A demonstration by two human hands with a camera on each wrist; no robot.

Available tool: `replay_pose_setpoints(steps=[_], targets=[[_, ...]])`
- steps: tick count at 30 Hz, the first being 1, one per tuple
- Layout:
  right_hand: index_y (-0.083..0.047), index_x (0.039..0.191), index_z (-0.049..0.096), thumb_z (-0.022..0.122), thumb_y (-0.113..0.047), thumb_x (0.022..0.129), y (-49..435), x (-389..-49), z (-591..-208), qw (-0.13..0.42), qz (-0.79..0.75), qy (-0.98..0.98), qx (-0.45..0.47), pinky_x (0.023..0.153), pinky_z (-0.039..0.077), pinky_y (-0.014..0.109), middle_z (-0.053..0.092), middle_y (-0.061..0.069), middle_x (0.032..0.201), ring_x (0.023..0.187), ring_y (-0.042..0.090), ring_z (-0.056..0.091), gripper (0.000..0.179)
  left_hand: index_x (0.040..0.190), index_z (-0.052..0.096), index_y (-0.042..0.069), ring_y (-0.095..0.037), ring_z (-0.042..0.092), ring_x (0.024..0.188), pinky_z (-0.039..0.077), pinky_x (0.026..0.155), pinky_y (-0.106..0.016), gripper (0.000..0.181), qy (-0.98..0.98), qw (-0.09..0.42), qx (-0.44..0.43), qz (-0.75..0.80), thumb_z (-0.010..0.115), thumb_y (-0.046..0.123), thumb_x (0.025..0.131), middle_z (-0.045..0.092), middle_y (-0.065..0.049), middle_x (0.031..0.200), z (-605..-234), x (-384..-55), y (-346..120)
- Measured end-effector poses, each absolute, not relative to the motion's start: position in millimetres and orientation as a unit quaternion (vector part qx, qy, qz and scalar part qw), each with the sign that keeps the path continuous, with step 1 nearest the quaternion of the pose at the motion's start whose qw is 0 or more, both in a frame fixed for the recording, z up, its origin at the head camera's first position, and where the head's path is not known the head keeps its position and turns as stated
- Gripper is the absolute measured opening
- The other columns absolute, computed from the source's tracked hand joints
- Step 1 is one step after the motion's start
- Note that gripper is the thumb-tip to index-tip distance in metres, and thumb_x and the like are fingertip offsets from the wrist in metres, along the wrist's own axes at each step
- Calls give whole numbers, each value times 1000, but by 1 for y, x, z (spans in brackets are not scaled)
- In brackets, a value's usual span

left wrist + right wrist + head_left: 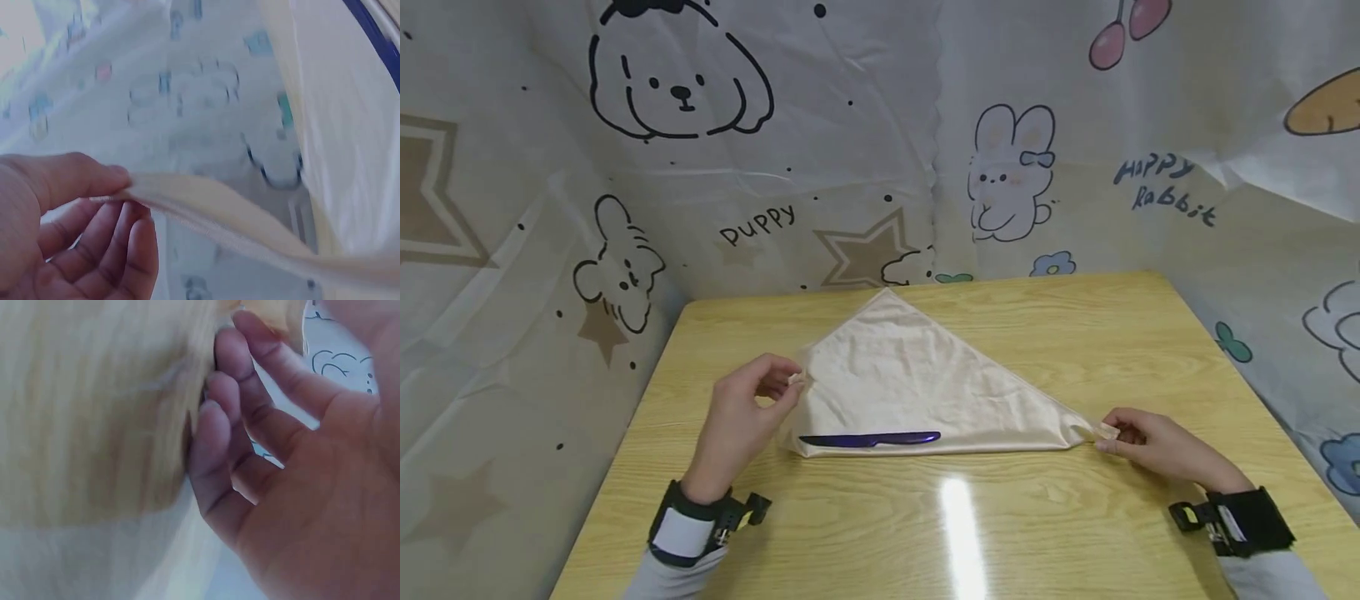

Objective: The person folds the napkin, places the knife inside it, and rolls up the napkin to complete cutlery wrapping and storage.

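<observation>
A cream satin cloth (902, 367), folded into a triangle with its peak at the back, lies on the table. Along its front fold rests a slim, shiny dark purple knife (869, 439). My left hand (748, 408) pinches the cloth's left corner between thumb and fingers; in the left wrist view the pinched edge (219, 234) stretches away from the fingertips. At the far right, my right hand (1161, 446) pinches the gathered right corner (1105, 431). The right wrist view shows this hand's fingers (212, 434) bent, with the pinched corner mostly hidden.
The wooden table (1037, 533) stands against a fabric backdrop (865, 100) printed with cartoon animals, stars and flowers, which also rises at both sides. A bright light reflection falls on the table's front part. Both wrists wear black straps (1255, 521) with small cameras.
</observation>
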State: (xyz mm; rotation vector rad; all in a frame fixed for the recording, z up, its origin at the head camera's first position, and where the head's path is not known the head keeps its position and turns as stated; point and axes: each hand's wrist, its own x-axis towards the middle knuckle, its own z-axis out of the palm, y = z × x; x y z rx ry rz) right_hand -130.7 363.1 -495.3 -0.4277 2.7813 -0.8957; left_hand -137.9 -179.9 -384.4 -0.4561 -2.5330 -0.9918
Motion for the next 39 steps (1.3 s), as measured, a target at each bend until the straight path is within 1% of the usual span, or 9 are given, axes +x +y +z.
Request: replay_pose_setpoints(steps=[3,10,14,22,28,32,35,37,39], targets=[[-13,92,63,65,-30,92,365,-131,-498,91,-303,935,-159,54,39,23,53,-4,71,60,6,45,17,92,68,12,-4,58,70,56,61,-32,11,-899,190,-174,-354,75,11,82,67,3,81,-385,-139,-145],[-13,108,62,67,-35,90,365,-133,-496,99,-319,926,-174,56,43,25,56,-3,76,64,8,50,29,85,70,10,-7,57,67,54,57,-26,8,-903,187,-205,-328,73,5,79,62,2,78,-415,-145,-70],[-17,94,65,60,-31,95,363,-137,-499,87,-311,930,-175,53,37,24,51,-6,69,60,7,44,15,80,70,8,-9,54,64,51,55,-25,6,-914,178,-223,-289,73,3,77,59,0,76,-447,-147,-42],[-15,87,64,55,-23,99,367,-137,-497,82,-308,933,-165,53,35,23,48,-5,66,57,6,41,17,76,72,8,-11,56,64,50,55,-22,9,-939,104,-251,-209,68,1,80,58,1,73,-487,-142,-6],[-15,90,63,60,-36,95,360,-137,-490,95,-310,934,-148,53,34,23,48,-4,67,56,7,41,22,74,70,9,-11,54,64,48,55,-22,6,-943,62,-258,-200,72,7,80,58,0,71,-487,-137,-5],[-14,82,58,59,-38,95,356,-137,-492,90,-303,938,-140,52,32,23,42,-4,62,52,7,37,27,80,73,9,-6,52,64,46,56,-20,11,-926,6,-275,-260,65,12,86,61,3,72,-479,-141,-15],[-13,82,58,55,-37,98,356,-136,-492,93,-311,938,-120,53,33,25,42,-3,63,53,9,38,29,88,76,9,-5,53,62,47,56,-23,19,-909,-49,-261,-320,59,16,91,65,5,73,-464,-153,-32],[-11,83,59,51,-39,99,356,-136,-492,101,-326,934,-103,53,33,26,44,-1,64,55,12,39,33,92,76,10,-5,56,63,49,58,-25,21,-908,-56,-239,-338,58,20,93,68,5,76,-452,-164,-49],[-10,83,59,49,-40,100,357,-135,-493,107,-346,928,-84,54,33,27,45,1,65,56,13,39,36,95,75,9,-7,58,66,52,61,-30,21,-914,-37,-214,-342,58,21,94,70,2,79,-441,-175,-69]])
